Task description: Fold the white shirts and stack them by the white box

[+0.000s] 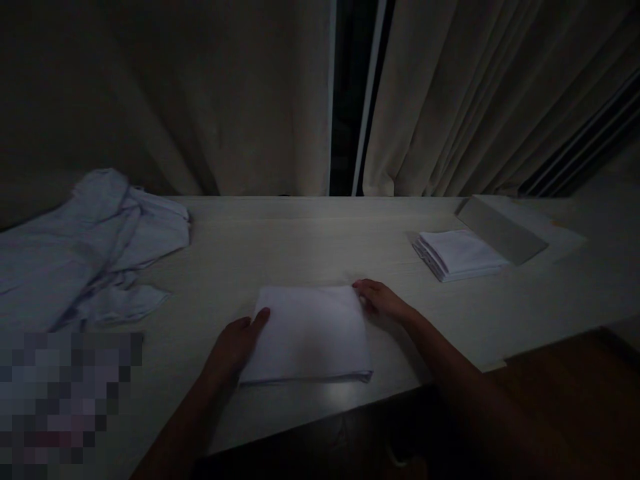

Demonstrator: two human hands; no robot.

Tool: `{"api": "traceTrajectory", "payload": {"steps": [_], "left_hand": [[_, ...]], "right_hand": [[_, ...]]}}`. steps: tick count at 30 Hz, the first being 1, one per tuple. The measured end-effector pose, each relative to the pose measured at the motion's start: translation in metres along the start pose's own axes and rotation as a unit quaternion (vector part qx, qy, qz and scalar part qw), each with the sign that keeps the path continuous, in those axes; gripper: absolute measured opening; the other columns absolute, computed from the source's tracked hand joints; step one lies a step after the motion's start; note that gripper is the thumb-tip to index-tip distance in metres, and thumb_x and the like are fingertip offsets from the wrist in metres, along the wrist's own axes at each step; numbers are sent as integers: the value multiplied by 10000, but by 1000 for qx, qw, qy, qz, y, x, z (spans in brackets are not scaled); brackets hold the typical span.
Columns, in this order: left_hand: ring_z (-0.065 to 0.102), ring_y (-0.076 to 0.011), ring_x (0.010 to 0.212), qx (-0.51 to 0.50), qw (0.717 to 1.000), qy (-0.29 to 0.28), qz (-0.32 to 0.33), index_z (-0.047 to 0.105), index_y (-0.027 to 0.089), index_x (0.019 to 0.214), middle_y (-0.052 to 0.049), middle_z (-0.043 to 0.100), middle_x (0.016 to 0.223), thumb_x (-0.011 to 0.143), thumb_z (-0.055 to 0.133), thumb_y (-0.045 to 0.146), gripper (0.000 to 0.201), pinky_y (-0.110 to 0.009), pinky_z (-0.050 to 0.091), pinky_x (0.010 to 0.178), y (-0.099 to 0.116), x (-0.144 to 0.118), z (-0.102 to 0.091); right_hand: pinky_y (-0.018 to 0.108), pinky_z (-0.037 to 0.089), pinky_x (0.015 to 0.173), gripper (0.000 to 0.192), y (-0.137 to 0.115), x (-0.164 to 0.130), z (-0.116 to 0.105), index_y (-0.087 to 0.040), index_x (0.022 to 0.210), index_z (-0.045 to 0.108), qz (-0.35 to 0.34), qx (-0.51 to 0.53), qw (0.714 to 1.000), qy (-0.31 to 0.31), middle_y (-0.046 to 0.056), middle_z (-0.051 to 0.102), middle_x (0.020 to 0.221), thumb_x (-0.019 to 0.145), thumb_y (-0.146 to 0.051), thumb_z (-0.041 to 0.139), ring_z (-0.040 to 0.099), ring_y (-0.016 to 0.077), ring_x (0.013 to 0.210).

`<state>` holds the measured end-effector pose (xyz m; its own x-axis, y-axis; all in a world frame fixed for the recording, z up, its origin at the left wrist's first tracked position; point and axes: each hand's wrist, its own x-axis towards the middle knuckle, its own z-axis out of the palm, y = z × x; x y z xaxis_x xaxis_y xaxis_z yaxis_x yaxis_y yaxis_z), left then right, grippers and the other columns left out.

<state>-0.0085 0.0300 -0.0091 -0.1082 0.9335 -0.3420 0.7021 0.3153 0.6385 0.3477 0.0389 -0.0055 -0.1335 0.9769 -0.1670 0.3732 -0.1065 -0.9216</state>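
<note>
A folded white cloth (310,333) lies flat on the pale wooden table (300,240), near its front edge. My left hand (237,343) rests on the cloth's left edge, fingers together and flat. My right hand (380,298) touches the cloth's far right corner with its fingertips. Neither hand lifts the cloth off the table.
A heap of unfolded pale cloths (85,247) lies at the left. A stack of folded white cloths (457,255) sits at the right, beside a flat grey board (500,230). Beige curtains (225,100) hang behind the table. The room is dim.
</note>
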Motion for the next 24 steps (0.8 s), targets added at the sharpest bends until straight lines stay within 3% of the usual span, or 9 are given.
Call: {"api": "traceTrajectory", "payload": {"steps": [6, 13, 24], "left_hand": [[651, -313, 757, 15, 1000, 9, 16, 658, 193, 727, -136, 705, 793, 793, 329, 769, 666, -419, 468, 742, -1, -4, 2], [634, -302, 696, 65, 998, 13, 21, 648, 205, 658, -123, 688, 716, 799, 341, 741, 634, -407, 462, 677, -5, 5, 3], [633, -316, 728, 201, 977, 32, 56, 556, 233, 610, -146, 676, 757, 838, 203, 732, 653, -420, 453, 733, -7, 5, 11]], "right_hand": [[233, 339, 421, 441, -1, 13, -2, -203, 787, 567, 15, 37, 997, -60, -6, 532, 621, 876, -630, 501, 480, 102, 483], [277, 341, 451, 475, -7, 13, -3, -202, 769, 597, 10, -13, 995, -97, 9, 534, 596, 879, -651, 489, 455, 117, 490], [312, 332, 532, 573, 2, 18, 4, -202, 590, 531, -75, -136, 988, 11, 34, 539, 606, 931, -641, 391, 477, 137, 551]]}}
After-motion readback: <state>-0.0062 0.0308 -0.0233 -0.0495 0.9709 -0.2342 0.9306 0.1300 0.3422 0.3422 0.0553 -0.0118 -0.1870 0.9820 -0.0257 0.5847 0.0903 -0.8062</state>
